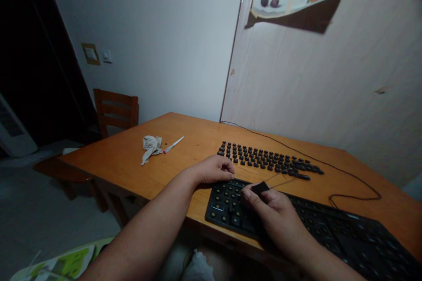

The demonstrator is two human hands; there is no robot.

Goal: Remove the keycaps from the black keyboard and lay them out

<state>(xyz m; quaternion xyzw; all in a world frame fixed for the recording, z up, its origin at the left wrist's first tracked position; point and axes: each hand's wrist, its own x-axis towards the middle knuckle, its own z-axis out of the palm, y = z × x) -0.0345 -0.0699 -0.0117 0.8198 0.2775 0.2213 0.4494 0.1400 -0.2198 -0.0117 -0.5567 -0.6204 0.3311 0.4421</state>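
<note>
A black keyboard [231, 217] lies along the table's front edge, the left part mostly stripped of keycaps so small round switches show. My right hand [280, 210] is above it, thumb and fingers closed on the black handle of a wire keycap puller [260, 187]; its two thin wires point away to the upper right. At the keyboard's upper left edge rests my left hand [214, 169], fingers curled in. Whatever is between those fingertips, if anything, is hidden. Loose black keycaps [257, 156] are laid out in rows just beyond both hands.
Crumpled tissue [151, 147] and a white brush-like stick [173, 145] with a pink end lie on the table [194, 129] at left. A black cable [283, 141] runs along the back and curls at right. A wooden chair [117, 109] stands at the far left.
</note>
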